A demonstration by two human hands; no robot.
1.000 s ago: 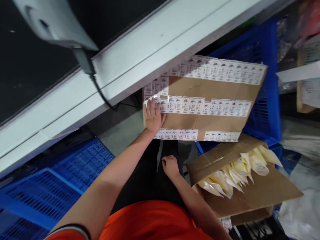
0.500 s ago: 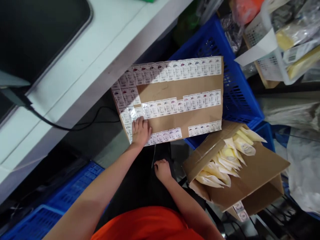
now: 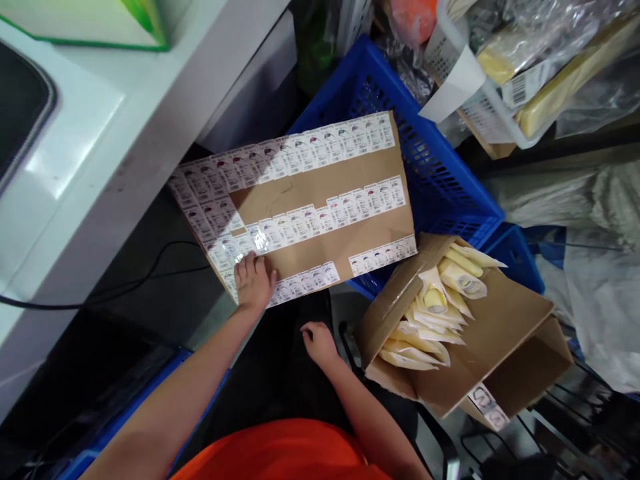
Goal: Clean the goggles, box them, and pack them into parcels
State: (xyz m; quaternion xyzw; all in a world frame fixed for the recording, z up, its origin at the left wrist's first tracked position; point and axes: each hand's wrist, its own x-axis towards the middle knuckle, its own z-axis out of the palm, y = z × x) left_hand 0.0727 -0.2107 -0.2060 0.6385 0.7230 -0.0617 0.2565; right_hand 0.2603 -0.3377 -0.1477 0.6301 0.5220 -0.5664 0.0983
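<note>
My left hand point(image 3: 253, 281) lies flat with fingers together on the near left corner of a brown cardboard sheet point(image 3: 320, 180). Rows of small printed labels point(image 3: 325, 215) are stuck across the sheet. The sheet rests over a blue crate point(image 3: 440, 173) and reaches under the white table edge point(image 3: 165, 127). My right hand point(image 3: 316, 342) is curled loosely closed above my dark lap, near the sheet's front edge, and nothing shows in it. To its right an open cardboard box point(image 3: 500, 347) holds several pale yellow pouches point(image 3: 440, 307).
A black cable point(image 3: 125, 288) runs under the table. A white basket point(image 3: 500, 107) of bagged goods stands at the back right, and clear plastic bags point(image 3: 600, 293) lie at the right. Another blue crate point(image 3: 85, 460) sits at the lower left.
The view has swung right and the sheet now sits tilted further left. My left hand has slid toward the sheet's near left corner. My right hand has barely moved.
</note>
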